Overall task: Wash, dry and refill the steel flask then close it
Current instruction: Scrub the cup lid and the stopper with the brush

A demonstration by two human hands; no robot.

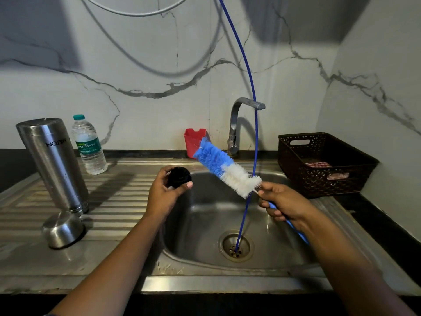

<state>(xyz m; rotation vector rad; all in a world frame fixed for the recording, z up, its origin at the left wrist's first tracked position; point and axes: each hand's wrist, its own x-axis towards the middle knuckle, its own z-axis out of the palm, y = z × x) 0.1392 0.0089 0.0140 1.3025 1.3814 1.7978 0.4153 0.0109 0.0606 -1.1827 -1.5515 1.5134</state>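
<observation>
The left hand covers the lower part of a black round thing, so I cannot tell what it is. The middle of the brush handle is hidden inside the right hand. The blue hose is cut off by the top edge. The wall of the basket hides most of a checked cloth. The bottle label has print too small to read.

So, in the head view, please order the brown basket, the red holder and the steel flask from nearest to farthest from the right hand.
1. brown basket: on the right side, just beyond the right hand.
2. red holder: at the back, to the hand's left.
3. steel flask: far left, standing upside down.
</observation>
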